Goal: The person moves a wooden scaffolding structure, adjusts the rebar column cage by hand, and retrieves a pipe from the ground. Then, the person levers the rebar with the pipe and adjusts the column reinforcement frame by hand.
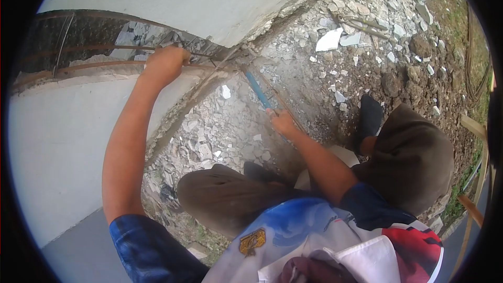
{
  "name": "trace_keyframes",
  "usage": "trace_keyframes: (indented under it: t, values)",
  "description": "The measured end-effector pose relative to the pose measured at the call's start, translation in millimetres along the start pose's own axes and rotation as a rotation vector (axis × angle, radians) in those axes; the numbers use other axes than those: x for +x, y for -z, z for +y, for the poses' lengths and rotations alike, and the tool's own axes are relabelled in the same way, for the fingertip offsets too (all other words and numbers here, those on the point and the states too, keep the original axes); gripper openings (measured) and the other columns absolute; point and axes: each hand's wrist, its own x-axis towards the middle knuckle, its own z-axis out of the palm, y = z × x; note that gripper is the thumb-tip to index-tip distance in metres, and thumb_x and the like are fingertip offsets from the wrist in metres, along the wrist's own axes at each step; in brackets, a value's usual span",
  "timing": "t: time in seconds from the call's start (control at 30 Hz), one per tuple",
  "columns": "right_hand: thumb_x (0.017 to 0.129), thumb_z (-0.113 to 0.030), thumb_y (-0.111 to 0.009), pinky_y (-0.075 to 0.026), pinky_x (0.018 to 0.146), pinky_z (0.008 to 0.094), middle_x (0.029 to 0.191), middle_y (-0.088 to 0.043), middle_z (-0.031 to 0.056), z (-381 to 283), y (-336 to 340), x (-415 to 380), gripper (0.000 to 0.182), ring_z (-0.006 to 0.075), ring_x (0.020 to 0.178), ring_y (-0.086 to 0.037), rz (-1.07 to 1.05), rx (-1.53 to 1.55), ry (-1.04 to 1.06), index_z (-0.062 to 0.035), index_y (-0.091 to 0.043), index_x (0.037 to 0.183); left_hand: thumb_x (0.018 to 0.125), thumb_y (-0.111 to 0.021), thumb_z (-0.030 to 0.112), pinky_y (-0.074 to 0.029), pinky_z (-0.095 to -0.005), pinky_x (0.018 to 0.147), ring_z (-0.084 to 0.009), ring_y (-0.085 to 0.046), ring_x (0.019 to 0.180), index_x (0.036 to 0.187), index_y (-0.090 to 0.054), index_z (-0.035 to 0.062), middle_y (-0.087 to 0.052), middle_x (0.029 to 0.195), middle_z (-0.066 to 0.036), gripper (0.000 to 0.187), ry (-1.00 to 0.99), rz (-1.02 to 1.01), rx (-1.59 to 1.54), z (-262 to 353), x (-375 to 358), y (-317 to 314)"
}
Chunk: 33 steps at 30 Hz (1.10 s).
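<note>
My left hand (166, 65) is closed at the opening cut in the white wall, by the rusty steel bars (118, 64). What its fingers hold, if anything, is hidden. Lower and to the right, my right hand (283, 122) is closed round a long blue tool (255, 87). The far end of the tool points up and left, toward the broken lower corner of the wall. A thin brown rod (283, 102) lies slanted beside the tool.
White wall (68, 152) stands at the left and top. Broken plaster pieces (329, 40) and rubble (204, 131) cover the ground round my feet. Another metal tool (367, 25) lies on the rubble at the upper right. Wooden strips (474, 127) are at the right edge.
</note>
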Motion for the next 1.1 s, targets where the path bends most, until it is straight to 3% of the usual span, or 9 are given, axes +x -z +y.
trace_keyframes:
  t: [0.03, 0.13, 0.23, 0.33, 0.43, 0.53, 0.83, 0.93, 1.1]
  values:
    - [0.097, -0.041, -0.055, -0.041, 0.038, 0.0359, 0.058, -0.055, 0.0094, -4.7, -0.5, 3.6, 0.047, 0.0193, 0.039, -0.051, 0.010, 0.024, 0.032, 0.0005, -0.061, 0.120, 0.077, -0.053, 0.000, -0.051, -0.0463, 0.079, -0.0365, -0.066, 0.091, 0.090, -0.070, 0.0083, -0.069, 0.091, -0.018, 0.023, 0.001, 0.014, 0.016, -0.7, 1.7, 1.7]
    - [0.097, -0.042, -0.055, -0.048, 0.046, 0.0392, 0.063, -0.061, 0.0140, -35.5, 8.6, 23.1, 0.053, 0.0237, 0.043, -0.056, -0.096, 0.011, -0.126, 0.0012, -0.058, 0.127, 0.077, -0.053, 0.000, -0.051, -0.0462, 0.080, -0.0363, -0.066, 0.092, 0.090, -0.070, 0.0088, -0.069, 0.091, -0.018, 0.024, 0.001, 0.006, 0.022, 0.8, -4.4, -6.4]
    - [0.097, -0.044, -0.054, -0.053, 0.061, 0.0407, 0.080, -0.067, 0.0224, -5.7, -2.0, 20.5, 0.057, 0.0313, 0.056, -0.064, 0.060, -0.220, 0.065, 0.0066, -0.058, 0.123, 0.077, -0.053, 0.000, -0.051, -0.0464, 0.080, -0.0368, -0.066, 0.091, 0.089, -0.071, 0.0086, -0.069, 0.090, -0.019, 0.023, 0.005, 0.029, 0.013, 0.0, -0.7, 0.0]
    - [0.096, -0.045, -0.054, -0.052, 0.077, 0.0416, 0.096, -0.067, 0.0290, 19.9, -0.4, 20.1, 0.059, 0.0375, 0.077, -0.068, 0.078, -0.219, 0.040, 0.0069, -0.058, 0.123, 0.077, -0.053, 0.000, -0.051, -0.0464, 0.080, -0.0369, -0.066, 0.090, 0.088, -0.070, 0.0081, -0.069, 0.090, -0.019, 0.022, -0.019, -0.001, -0.019, -3.0, 1.9, -1.5]
    - [0.095, -0.045, -0.055, -0.051, 0.080, 0.0427, 0.102, -0.066, 0.0305, 25.0, 1.2, 17.3, 0.057, 0.0384, 0.087, -0.067, 0.130, -0.299, 0.071, 0.0042, -0.060, 0.124, 0.077, -0.053, 0.000, -0.051, -0.0463, 0.080, -0.0371, -0.066, 0.090, 0.088, -0.071, 0.0079, -0.069, 0.090, -0.019, 0.022, -0.015, -0.036, -0.006, -3.7, 3.4, -0.5]
    - [0.094, -0.045, -0.057, -0.050, 0.079, 0.0444, 0.094, -0.067, 0.0285, 4.5, 8.7, 4.4, 0.055, 0.0370, 0.083, -0.067, 0.063, -0.208, -0.064, 0.0037, -0.062, 0.119, 0.078, -0.053, 0.000, -0.051, -0.0458, 0.080, -0.0373, -0.066, 0.090, 0.088, -0.071, 0.0077, -0.069, 0.090, -0.019, 0.022, -0.005, -0.009, 0.002, -3.3, 2.3, -2.2]
    - [0.095, -0.042, -0.057, -0.051, 0.068, 0.0437, 0.075, -0.065, 0.0221, -3.0, 10.1, 15.4, 0.051, 0.0319, 0.065, -0.066, 0.028, -0.147, -0.038, 0.0073, -0.063, 0.107, 0.075, -0.054, -0.002, -0.051, -0.0454, 0.081, -0.0378, -0.065, 0.092, 0.087, -0.069, 0.0062, -0.068, 0.093, -0.020, 0.021, 0.019, -0.039, -0.050, 4.3, -0.9, 4.3]
    - [0.095, -0.042, -0.057, -0.050, 0.055, 0.0426, 0.069, -0.063, 0.0195, 3.1, 2.2, 23.2, 0.053, 0.0288, 0.051, -0.062, 0.133, -0.197, 0.054, 0.0098, -0.063, 0.103, 0.076, -0.053, -0.002, -0.051, -0.0463, 0.081, -0.0379, -0.066, 0.092, 0.088, -0.068, 0.0064, -0.069, 0.094, -0.019, 0.021, 0.023, -0.031, -0.018, 5.4, -0.2, 2.4]
    - [0.095, -0.041, -0.058, -0.044, 0.041, 0.0399, 0.063, -0.060, 0.0163, -35.2, 5.6, 2.2, 0.049, 0.0249, 0.041, -0.056, -0.053, -0.041, -0.091, 0.0074, -0.060, 0.086, 0.078, -0.051, -0.002, -0.052, -0.0471, 0.083, -0.0379, -0.066, 0.094, 0.102, -0.070, 0.0126, -0.069, 0.097, -0.019, 0.033, 0.125, -0.070, 0.022, 21.7, 0.4, 2.7]
